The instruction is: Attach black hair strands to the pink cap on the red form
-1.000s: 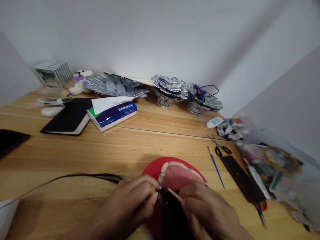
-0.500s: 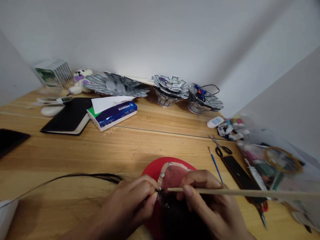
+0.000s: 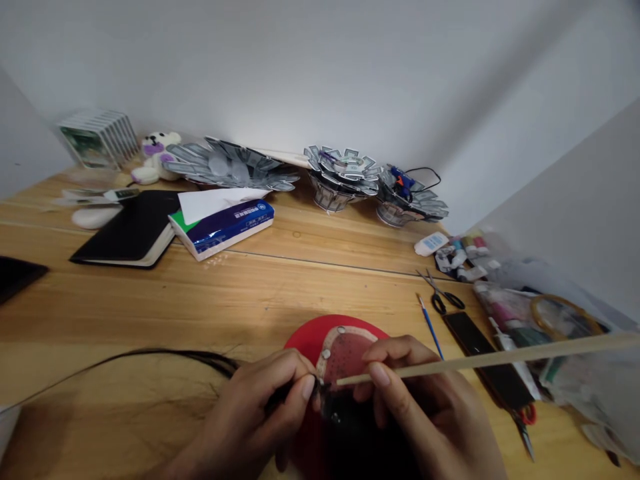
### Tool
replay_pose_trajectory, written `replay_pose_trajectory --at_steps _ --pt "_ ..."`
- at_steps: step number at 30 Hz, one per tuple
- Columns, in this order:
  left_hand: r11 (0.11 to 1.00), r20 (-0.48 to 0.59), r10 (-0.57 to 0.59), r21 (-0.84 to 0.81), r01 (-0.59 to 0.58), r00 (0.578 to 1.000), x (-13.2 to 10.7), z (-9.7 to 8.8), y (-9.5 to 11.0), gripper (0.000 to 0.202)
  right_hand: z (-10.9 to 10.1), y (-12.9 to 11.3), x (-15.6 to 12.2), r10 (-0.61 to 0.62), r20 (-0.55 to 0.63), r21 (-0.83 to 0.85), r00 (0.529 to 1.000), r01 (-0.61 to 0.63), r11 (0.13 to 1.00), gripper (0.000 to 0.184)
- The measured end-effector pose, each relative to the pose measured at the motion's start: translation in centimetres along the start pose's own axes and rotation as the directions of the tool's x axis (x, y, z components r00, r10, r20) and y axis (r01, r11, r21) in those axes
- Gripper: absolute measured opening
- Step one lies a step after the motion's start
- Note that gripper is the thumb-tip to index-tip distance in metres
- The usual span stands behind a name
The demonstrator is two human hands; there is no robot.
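Note:
My left hand (image 3: pixel 265 407) is closed in a pinch on a lock of dark hair (image 3: pixel 215 361), whose long strands trail out to the left over the table. My right hand (image 3: pixel 415 400) grips a thin pale wooden stick (image 3: pixel 465 363) like a pen. The stick's tip is close to the pinched hair, over a rounded red form (image 3: pixel 306 340). A pinkish mesh patch (image 3: pixel 345 357) with a pale border and pin heads lies on that form. Dark hair (image 3: pixel 370 440) covers its near part. Whether the stick's tip touches the mesh I cannot tell.
Right of my hands lie a blue paintbrush (image 3: pixel 433 327), black-handled scissors (image 3: pixel 440 293), a dark phone-like slab (image 3: pixel 485 360) and red-handled scissors (image 3: pixel 525 423). A tissue pack (image 3: pixel 225 230) and black notebook (image 3: pixel 130 230) sit farther left. Grey segmented bowls (image 3: pixel 343 177) stand along the wall.
The stick's far end has swung upward, so it now slants more. Its tip remains near the left fingertips. My left hand has shifted only slightly, still holding the hair.

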State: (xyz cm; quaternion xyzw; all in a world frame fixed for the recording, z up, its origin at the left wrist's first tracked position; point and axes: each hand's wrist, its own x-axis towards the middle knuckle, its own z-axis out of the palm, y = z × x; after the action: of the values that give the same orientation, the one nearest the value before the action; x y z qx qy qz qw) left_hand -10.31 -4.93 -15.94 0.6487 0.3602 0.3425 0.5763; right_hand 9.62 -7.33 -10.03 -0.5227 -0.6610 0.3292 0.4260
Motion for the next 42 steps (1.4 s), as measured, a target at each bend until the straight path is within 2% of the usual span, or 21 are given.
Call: replay_pose_trajectory --at_steps 2,6,11,15,18,24,27,33,35,39,42 --pt "1.0 0.0 -0.009 0.014 0.009 1.0 -0.1 0.0 0.1 0.029 0.2 0.0 -0.1 0.017 -0.01 0.023 1.0 -0.017 1.0 0.021" --pt "0.99 -0.004 0.046 0.131 -0.045 0.999 -0.1 0.0 0.2 0.03 0.3 0.0 -0.2 0.07 0.006 0.056 0.998 -0.07 0.996 0.011" --pt "0.963 0.02 0.082 0.255 -0.085 0.996 0.0 -0.3 0.0 0.031 0.2 0.4 -0.3 -0.023 0.017 0.055 1.0 0.022 0.998 0.012" --pt "0.939 0.019 0.103 0.326 -0.104 0.994 0.0 -0.5 0.2 0.03 0.3 0.4 -0.2 -0.077 -0.021 0.083 0.997 0.079 0.993 0.012" --pt "0.925 0.011 0.154 0.349 -0.148 0.988 0.2 -0.5 0.4 0.027 0.3 0.5 -0.5 -0.057 -0.024 0.038 0.998 0.058 0.998 0.01" --pt "0.868 0.027 0.264 0.429 -0.25 0.964 0.4 -0.3 0.3 0.027 0.3 1.3 -1.0 -0.16 -0.037 -0.114 0.986 0.155 0.981 0.014" --pt "0.845 0.075 0.249 0.47 -0.255 0.966 0.3 -0.4 0.1 0.026 0.0 1.2 -1.0 -0.175 -0.021 -0.165 0.984 0.169 0.972 0.018" --pt "0.805 0.11 0.248 0.53 -0.268 0.963 0.1 -0.3 -0.1 0.022 -0.8 1.1 -1.5 -0.163 0.111 -0.202 0.98 0.183 0.962 0.02" --pt "0.797 0.121 0.236 0.544 -0.263 0.964 0.1 -0.2 -0.2 0.021 -0.8 1.5 -1.8 -0.196 0.144 -0.193 0.97 0.222 0.956 0.019" --pt "0.79 0.122 0.222 0.559 -0.252 0.967 0.3 -0.2 -0.5 0.022 -0.5 2.1 -1.9 -0.237 0.143 -0.184 0.961 0.261 0.948 0.013" --pt "0.82 0.104 0.234 0.514 -0.254 0.967 0.2 -0.3 -0.5 0.022 -0.6 2.0 -1.6 -0.215 0.139 -0.182 0.967 0.239 0.954 0.013"
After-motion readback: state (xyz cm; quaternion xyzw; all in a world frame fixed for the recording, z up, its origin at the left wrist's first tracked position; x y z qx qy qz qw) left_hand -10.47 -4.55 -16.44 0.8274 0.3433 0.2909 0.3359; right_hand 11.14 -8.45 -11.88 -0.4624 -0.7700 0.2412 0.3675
